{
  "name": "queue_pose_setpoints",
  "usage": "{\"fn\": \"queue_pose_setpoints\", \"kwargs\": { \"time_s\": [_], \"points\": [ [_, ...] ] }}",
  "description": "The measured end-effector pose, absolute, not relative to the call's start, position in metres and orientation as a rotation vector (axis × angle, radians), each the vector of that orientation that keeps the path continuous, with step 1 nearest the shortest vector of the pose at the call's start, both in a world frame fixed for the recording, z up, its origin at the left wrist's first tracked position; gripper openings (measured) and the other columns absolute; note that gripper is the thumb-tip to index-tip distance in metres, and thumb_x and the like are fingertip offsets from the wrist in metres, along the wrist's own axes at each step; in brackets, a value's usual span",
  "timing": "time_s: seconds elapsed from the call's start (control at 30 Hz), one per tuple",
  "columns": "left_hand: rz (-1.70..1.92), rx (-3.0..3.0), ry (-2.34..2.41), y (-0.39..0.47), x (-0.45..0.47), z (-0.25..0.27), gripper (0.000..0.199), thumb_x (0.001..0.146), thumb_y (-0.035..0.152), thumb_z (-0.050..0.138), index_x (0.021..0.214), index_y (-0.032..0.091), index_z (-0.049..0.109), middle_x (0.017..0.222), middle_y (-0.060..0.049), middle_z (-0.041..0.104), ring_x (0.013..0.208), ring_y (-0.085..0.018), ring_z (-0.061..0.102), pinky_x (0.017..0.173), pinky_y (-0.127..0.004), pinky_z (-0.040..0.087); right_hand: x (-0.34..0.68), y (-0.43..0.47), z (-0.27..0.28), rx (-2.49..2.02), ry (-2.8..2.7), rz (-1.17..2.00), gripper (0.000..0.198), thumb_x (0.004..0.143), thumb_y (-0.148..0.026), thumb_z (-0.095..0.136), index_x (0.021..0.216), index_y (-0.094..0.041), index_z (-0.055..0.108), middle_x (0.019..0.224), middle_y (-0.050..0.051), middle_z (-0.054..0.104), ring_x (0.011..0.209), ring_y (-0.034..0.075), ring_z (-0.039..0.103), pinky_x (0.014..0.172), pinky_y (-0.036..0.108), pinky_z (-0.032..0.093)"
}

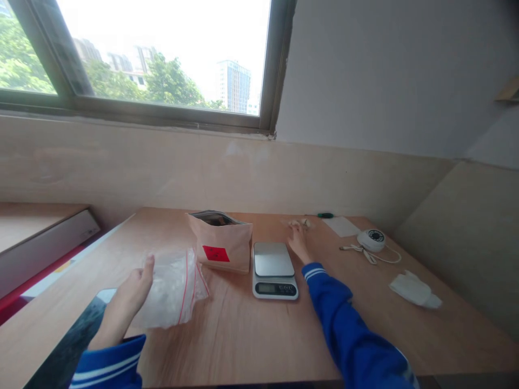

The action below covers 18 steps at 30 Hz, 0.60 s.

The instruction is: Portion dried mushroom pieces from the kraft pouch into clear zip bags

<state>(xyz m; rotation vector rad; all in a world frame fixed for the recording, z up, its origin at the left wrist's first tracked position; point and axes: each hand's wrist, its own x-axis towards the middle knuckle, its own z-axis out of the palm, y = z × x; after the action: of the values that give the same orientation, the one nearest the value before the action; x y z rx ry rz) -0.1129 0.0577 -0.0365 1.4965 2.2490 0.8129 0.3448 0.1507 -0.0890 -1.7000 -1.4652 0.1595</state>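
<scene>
My left hand is closed on the edge of several clear zip-lock bags with red seal lines; the thumb shows and the other fingers are mostly hidden. Beyond the bags stands an open brown paper pouch with a red label. A white digital kitchen scale with a bare metal plate sits right of the pouch. Past the scale, my right hand reaches down to a small heap of pale pieces, its fingers drawn together there. What they pinch is too small to name.
A dark phone-like slab lies under my left forearm. On the right are a white dome camera with its cable, a crumpled white bag, a white paper sheet and a green-handled screwdriver. A wall and window close the back.
</scene>
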Motion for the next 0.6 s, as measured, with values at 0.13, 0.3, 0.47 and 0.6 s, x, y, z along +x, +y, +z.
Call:
{"fn": "queue_pose_setpoints", "kwargs": {
  "time_s": [0.13, 0.3, 0.47, 0.6],
  "points": [
    [0.780, 1.578, 2.532, 0.053, -0.104, -0.030, 0.079, 0.084, 0.063, 0.019, 0.102, -0.001, 0.062, 0.114, -0.037, 0.055, 0.110, -0.052, 0.051, 0.085, -0.063, 0.040, 0.351, 0.170, -0.097, -1.838, -1.385, 0.076, 0.019, 0.074, -0.011, 0.052, 0.088, -0.011, 0.065, 0.106, 0.019, 0.061, 0.113, 0.033, 0.048, 0.100, 0.050, 0.029],
    [1.020, 1.980, 2.368, 0.013, -0.077, -0.030, 0.058, 0.086, 0.052, 0.027, 0.111, 0.011, 0.058, 0.113, -0.023, 0.056, 0.107, -0.039, 0.053, 0.091, -0.053, 0.042, 0.366, 0.153, -0.086, -1.909, -1.210, -0.038, 0.022, 0.083, -0.023, 0.044, 0.086, -0.013, 0.064, 0.096, 0.017, 0.065, 0.106, 0.031, 0.052, 0.098, 0.052, 0.029],
    [0.679, 2.309, 1.972, 0.010, -0.070, -0.052, 0.024, 0.083, 0.029, 0.041, 0.089, 0.020, 0.063, 0.095, -0.014, 0.065, 0.093, -0.030, 0.060, 0.084, -0.043, 0.046, 0.386, 0.077, -0.056, -1.549, -0.933, -0.068, 0.028, 0.080, -0.039, 0.051, 0.092, -0.014, 0.060, 0.096, 0.013, 0.065, 0.092, 0.026, 0.060, 0.087, 0.042, 0.043],
    [0.498, 2.240, 2.006, 0.017, -0.066, -0.047, 0.023, 0.083, 0.021, 0.041, 0.084, 0.017, 0.064, 0.090, -0.014, 0.067, 0.086, -0.027, 0.064, 0.080, -0.040, 0.048, 0.385, -0.009, -0.021, -1.310, -0.793, 0.186, 0.030, 0.074, -0.042, 0.063, 0.090, -0.017, 0.060, 0.082, 0.004, 0.064, 0.077, 0.020, 0.062, 0.076, 0.036, 0.049]
  ]
}}
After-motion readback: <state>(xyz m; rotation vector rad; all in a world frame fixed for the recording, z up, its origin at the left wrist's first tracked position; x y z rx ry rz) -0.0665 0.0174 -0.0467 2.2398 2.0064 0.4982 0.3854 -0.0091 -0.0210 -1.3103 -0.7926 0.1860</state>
